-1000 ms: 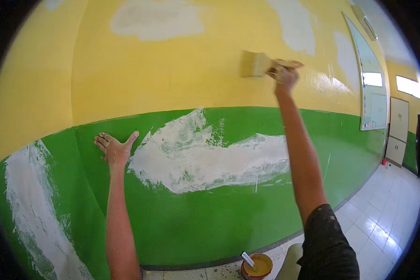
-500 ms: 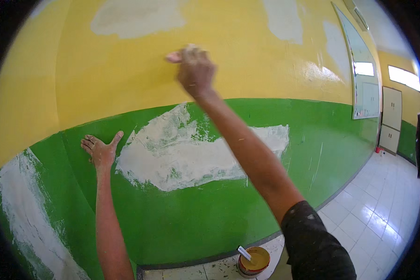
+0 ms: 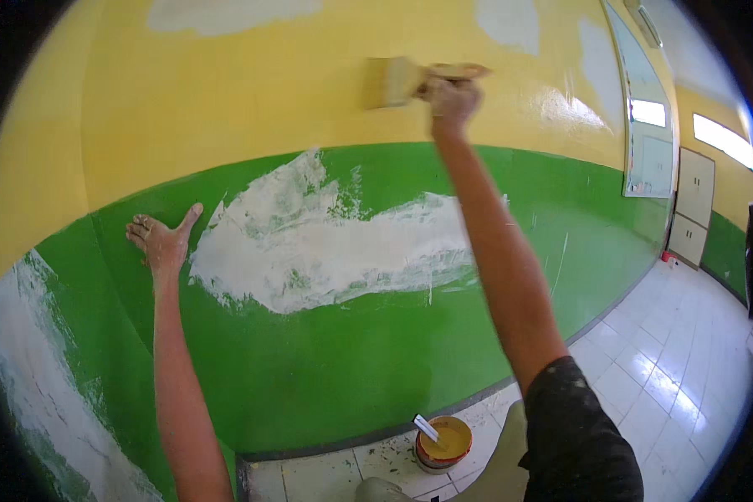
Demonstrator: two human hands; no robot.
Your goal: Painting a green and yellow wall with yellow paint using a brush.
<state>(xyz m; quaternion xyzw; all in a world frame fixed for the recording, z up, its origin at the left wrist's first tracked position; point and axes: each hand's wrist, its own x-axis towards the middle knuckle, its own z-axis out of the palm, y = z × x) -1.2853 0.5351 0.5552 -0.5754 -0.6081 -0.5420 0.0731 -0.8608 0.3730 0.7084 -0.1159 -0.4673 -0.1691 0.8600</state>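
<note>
High on the yellow part of the wall, my right hand is closed around the handle of a wide, flat paintbrush. Its bristles point left and lie at the yellow surface, slightly blurred by motion. My left hand rests on the green lower part of the wall, fingers and thumb spread, holding nothing. Between my two arms, a rough patch of white filler covers some of the green.
On the tiled floor by the wall's foot stands a bucket of yellow paint, a white-handled tool leaning in it. My knees show beside it. Another white patch is at left. A framed board and a cabinet lie right.
My right hand has swept right across the yellow wall and turned, so the brush now shows side-on. My left hand stays on the green wall. The whole view has shifted a little.
</note>
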